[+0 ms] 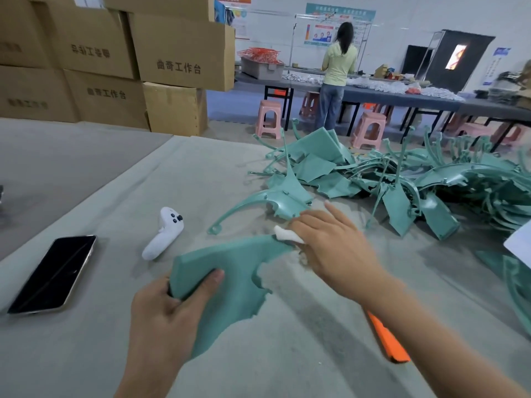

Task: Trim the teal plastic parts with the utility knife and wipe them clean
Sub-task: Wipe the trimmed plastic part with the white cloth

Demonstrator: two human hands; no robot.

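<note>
View: a single wide-angle camera worn on the person's head.
Position: above the near edge of the grey counter (pixel 201 173); both forearms enter from the bottom of the frame.
Direction: forward and down along the counter.
Nearest: lower middle, the left hand (pixel 161 311) gripping a teal part (pixel 230 268) and the right hand (pixel 336 248) on a white wipe (pixel 287 235).
Middle distance: pile of teal parts (pixel 431 182), centre right.
Far: cardboard boxes (pixel 184 53) upper left; a standing person (pixel 339 61) at top centre, small.
</note>
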